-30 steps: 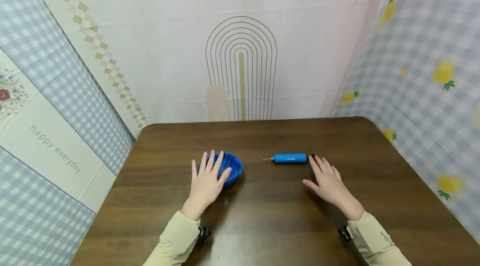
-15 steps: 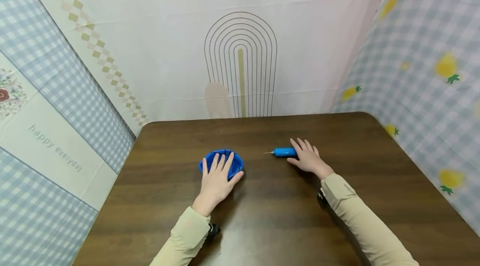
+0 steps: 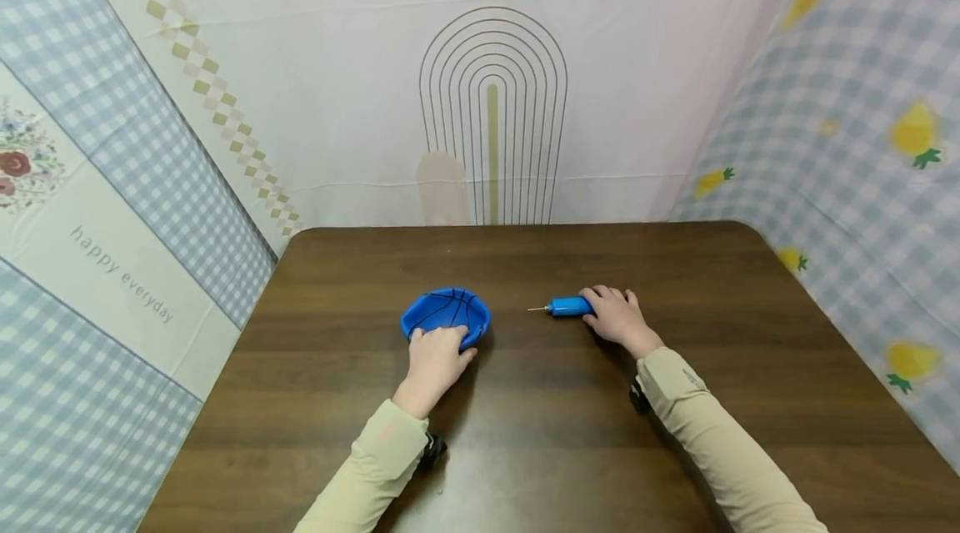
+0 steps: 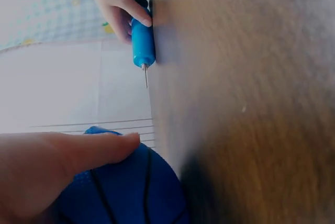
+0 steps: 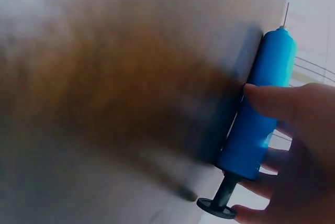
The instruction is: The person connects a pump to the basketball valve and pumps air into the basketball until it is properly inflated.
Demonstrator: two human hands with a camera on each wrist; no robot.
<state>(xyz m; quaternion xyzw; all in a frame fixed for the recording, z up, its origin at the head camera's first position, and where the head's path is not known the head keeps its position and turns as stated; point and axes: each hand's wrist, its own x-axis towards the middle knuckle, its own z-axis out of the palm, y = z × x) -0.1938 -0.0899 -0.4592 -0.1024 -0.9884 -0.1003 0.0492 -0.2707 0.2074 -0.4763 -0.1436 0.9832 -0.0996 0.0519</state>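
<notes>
A deflated blue basketball [image 3: 442, 309] with black lines lies on the wooden table, its top sunk in like a bowl. My left hand [image 3: 436, 362] grips its near rim, fingers curled inside and thumb on the outer wall, as the left wrist view shows with the ball [image 4: 137, 195] below the thumb. To the right, a blue ball pump [image 3: 567, 307] lies on its side, its thin needle pointing left. My right hand [image 3: 617, 318] holds the pump's barrel [image 5: 256, 124] from the handle end. In the right wrist view, the black plunger handle [image 5: 216, 208] sticks out past the fingers.
The brown table [image 3: 510, 433] has a far edge against a pale patterned curtain [image 3: 360, 99]. Checked cloth hangs at the left [image 3: 97, 183] and right [image 3: 847, 158]. A black strap [image 3: 432, 451] sits on the left wrist.
My right hand has moved left and its fingers have closed round the pump. My left hand's fingers, spread over the ball before, now curl over its near rim.
</notes>
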